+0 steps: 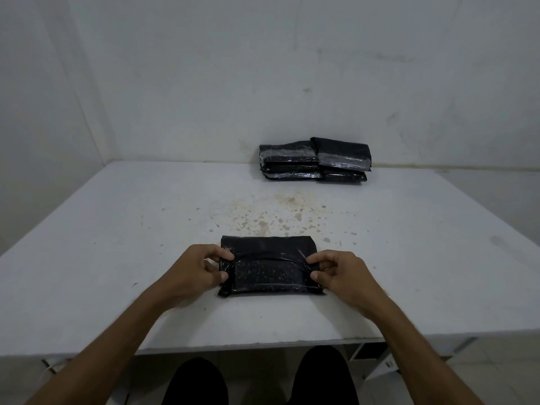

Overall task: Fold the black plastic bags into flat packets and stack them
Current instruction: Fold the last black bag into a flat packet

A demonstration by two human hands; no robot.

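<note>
A black plastic bag (pixel 268 267), folded into a flat rectangular packet, lies on the white table (pixel 117 244) near its front edge. My left hand (pixel 193 270) pinches the packet's left end between thumb and fingers. My right hand (pixel 342 276) pinches the right end the same way. Across the packet's top runs a folded flap with a glossy strip. At the back of the table, against the wall, stand two side-by-side stacks of folded black packets (pixel 315 160), each several high.
Brownish stains (pixel 280 214) speckle the table's middle between the packet and the stacks. White walls close in behind and at the left. My knees in dark trousers (pixel 257 381) show below the table's front edge.
</note>
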